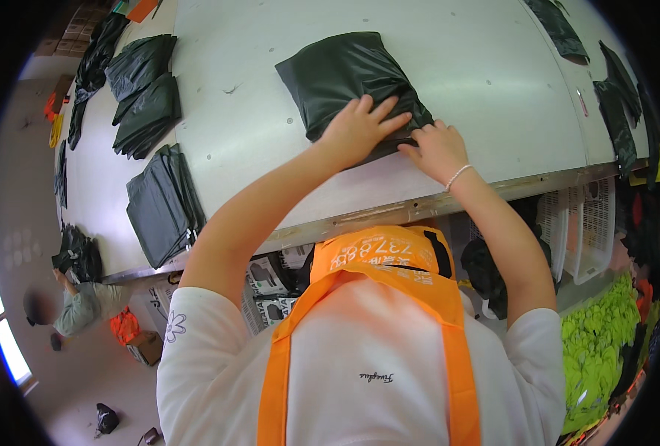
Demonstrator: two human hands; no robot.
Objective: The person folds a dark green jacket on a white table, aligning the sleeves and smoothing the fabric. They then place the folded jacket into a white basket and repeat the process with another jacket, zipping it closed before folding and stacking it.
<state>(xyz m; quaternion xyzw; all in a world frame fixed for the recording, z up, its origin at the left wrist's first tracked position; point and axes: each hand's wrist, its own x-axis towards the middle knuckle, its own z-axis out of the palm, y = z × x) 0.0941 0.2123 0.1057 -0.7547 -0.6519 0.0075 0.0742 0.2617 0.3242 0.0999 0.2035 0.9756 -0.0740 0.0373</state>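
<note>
A dark, shiny black plastic bag [345,70], squarish and bulging as if filled, lies flat on the white table in front of me. My left hand [363,130] rests on its lower right part with the fingers spread and pressing down. At the bag's near right corner, my right hand [438,152] has its thumb and fingers bent around the edge, pinching it. A narrow folded strip of the bag shows along the near edge, partly under both hands. What the bag contains is hidden.
Stacks of folded black pieces [165,204] lie along the table's left side, with more dark pieces [616,123] at the right. The wooden table edge [389,215] runs before me. White plastic crates [594,230] and a bright yellow-green pile [597,349] stand below right. Another person [84,308] works far left.
</note>
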